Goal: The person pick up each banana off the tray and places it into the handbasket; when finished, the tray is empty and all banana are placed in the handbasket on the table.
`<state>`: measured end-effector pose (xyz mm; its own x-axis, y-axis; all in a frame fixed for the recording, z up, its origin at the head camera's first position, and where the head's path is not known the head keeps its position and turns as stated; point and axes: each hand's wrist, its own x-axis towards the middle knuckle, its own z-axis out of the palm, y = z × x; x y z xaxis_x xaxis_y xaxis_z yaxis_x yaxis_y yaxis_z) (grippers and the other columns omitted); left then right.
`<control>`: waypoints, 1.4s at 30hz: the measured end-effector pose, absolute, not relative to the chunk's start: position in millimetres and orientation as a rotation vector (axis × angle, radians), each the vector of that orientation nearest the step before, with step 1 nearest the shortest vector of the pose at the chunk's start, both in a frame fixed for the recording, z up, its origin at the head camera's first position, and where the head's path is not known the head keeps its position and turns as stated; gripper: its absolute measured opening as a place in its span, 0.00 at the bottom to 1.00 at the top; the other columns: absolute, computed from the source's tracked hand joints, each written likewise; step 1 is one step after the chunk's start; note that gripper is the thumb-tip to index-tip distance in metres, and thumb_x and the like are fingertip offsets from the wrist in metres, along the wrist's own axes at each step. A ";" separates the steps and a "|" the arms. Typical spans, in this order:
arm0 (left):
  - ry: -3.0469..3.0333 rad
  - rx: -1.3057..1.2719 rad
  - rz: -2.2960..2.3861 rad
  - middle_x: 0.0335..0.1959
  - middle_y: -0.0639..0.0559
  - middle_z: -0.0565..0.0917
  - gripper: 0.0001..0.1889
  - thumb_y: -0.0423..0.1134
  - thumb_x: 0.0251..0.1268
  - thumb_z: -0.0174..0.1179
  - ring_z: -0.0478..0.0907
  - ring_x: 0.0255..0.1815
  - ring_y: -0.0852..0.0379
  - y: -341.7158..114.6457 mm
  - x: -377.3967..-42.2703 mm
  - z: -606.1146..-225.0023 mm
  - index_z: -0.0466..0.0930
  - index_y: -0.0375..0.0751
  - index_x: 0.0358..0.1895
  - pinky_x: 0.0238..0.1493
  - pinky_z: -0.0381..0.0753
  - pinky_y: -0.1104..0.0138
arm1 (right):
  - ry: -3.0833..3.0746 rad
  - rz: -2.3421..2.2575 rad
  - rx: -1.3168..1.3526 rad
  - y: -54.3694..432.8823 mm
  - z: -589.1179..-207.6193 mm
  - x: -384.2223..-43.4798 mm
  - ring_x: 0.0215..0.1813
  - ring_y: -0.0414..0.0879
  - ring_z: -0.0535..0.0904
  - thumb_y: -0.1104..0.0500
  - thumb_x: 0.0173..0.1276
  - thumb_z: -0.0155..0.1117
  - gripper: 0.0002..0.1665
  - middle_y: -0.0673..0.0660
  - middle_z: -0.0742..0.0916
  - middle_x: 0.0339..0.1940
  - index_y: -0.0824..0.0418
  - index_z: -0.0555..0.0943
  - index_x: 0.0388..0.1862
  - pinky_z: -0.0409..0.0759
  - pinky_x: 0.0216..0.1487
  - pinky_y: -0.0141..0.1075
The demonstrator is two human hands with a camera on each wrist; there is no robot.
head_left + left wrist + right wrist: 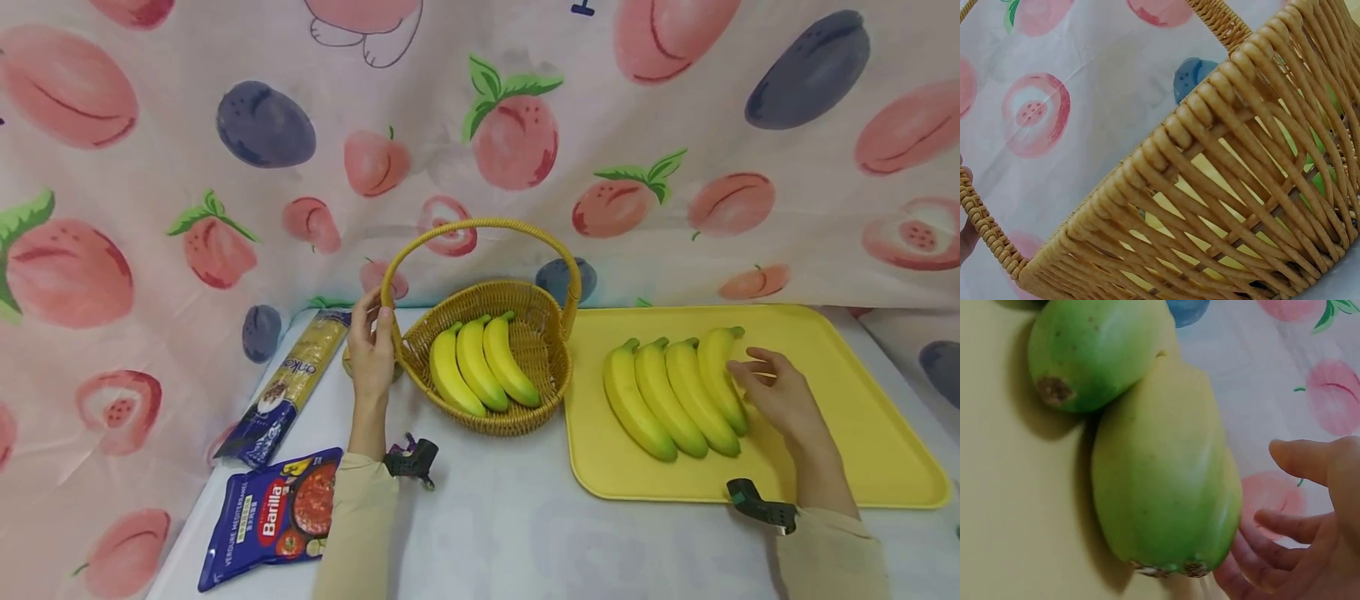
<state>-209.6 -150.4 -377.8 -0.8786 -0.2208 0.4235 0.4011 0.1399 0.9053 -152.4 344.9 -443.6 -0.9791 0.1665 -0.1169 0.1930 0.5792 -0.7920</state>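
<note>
My left hand (pixel 372 346) holds the yellow wicker basket (pixel 504 422) at the left foot of its tall handle (pixel 985 219). In the left wrist view, only bits of its fingers show at the left edge, behind the handle. Three bananas (pixel 471 364) lie side by side in the basket. On the yellow tray (pixel 847 400) several more bananas (pixel 670 408) rest in a row. My right hand (pixel 780 400) is beside the rightmost banana (pixel 1166 469), its fingers loosely bent and thumb apart. In the right wrist view, its fingertips come right at that banana's side.
Left of the basket lie a long pack of pasta (pixel 296 375) and a blue Barilla pouch (pixel 273 508), partly covered by the left sleeve. A round brownish thing (pixel 347 360) shows partly behind the left hand. A fruit-patterned cloth (pixel 450 108) hangs behind the white table (pixel 510 517).
</note>
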 end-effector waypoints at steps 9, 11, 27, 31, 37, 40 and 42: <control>-1.967 -0.172 -1.778 0.56 0.42 0.72 0.20 0.35 0.73 0.46 0.71 0.58 0.54 -151.5 -209.2 -373.7 0.66 0.34 0.65 0.56 0.71 0.57 | 2.625 -1.270 0.321 333.6 -447.1 -160.3 0.67 0.74 0.57 0.32 0.68 0.44 0.57 0.81 0.59 0.68 0.72 0.38 0.74 0.61 0.62 0.64; -1.973 -0.182 -1.772 0.57 0.39 0.71 0.20 0.35 0.74 0.45 0.71 0.59 0.51 -151.3 -209.5 -373.0 0.66 0.34 0.65 0.56 0.71 0.58 | 2.626 -1.251 0.348 332.1 -448.6 -160.4 0.67 0.74 0.57 0.31 0.68 0.44 0.58 0.81 0.59 0.68 0.72 0.39 0.74 0.62 0.62 0.64; -1.958 -0.196 -1.808 0.58 0.31 0.70 0.20 0.34 0.74 0.45 0.69 0.61 0.42 -148.5 -210.3 -373.7 0.65 0.33 0.65 0.55 0.71 0.62 | 2.671 -1.278 0.339 335.6 -444.1 -156.4 0.64 0.72 0.62 0.33 0.67 0.47 0.54 0.79 0.62 0.68 0.67 0.44 0.76 0.68 0.56 0.60; -1.961 -0.195 -1.808 0.57 0.30 0.70 0.20 0.34 0.73 0.44 0.70 0.60 0.43 -148.3 -209.4 -374.4 0.65 0.33 0.65 0.54 0.70 0.56 | 2.690 -1.262 0.310 334.6 -440.7 -154.7 0.63 0.71 0.63 0.34 0.68 0.48 0.53 0.78 0.63 0.67 0.67 0.44 0.76 0.70 0.53 0.56; -1.963 -0.184 -1.805 0.57 0.31 0.70 0.20 0.34 0.73 0.44 0.69 0.60 0.42 -148.0 -208.2 -375.6 0.65 0.33 0.65 0.54 0.70 0.56 | 2.714 -1.260 0.244 330.6 -433.5 -152.8 0.62 0.69 0.64 0.35 0.69 0.48 0.51 0.76 0.65 0.66 0.64 0.45 0.76 0.72 0.50 0.51; -1.963 -0.178 -1.803 0.55 0.35 0.72 0.19 0.34 0.74 0.44 0.70 0.60 0.43 -147.8 -207.4 -376.1 0.66 0.33 0.64 0.54 0.70 0.58 | 2.707 -1.255 0.223 328.2 -430.3 -152.2 0.63 0.69 0.63 0.35 0.69 0.48 0.49 0.75 0.64 0.66 0.63 0.46 0.76 0.71 0.51 0.53; -1.959 -0.178 -1.804 0.53 0.40 0.73 0.19 0.34 0.74 0.44 0.70 0.60 0.44 -147.6 -207.2 -376.6 0.66 0.33 0.64 0.54 0.70 0.59 | 2.702 -1.246 0.217 326.6 -428.8 -151.8 0.63 0.69 0.63 0.35 0.69 0.47 0.49 0.75 0.64 0.67 0.63 0.47 0.76 0.72 0.50 0.52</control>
<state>-207.2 -147.6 -376.6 -0.8822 -0.2146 0.4191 0.4000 0.1279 0.9075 -151.8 326.6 -428.8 -0.9770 0.0648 -0.2030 0.1965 0.6430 -0.7402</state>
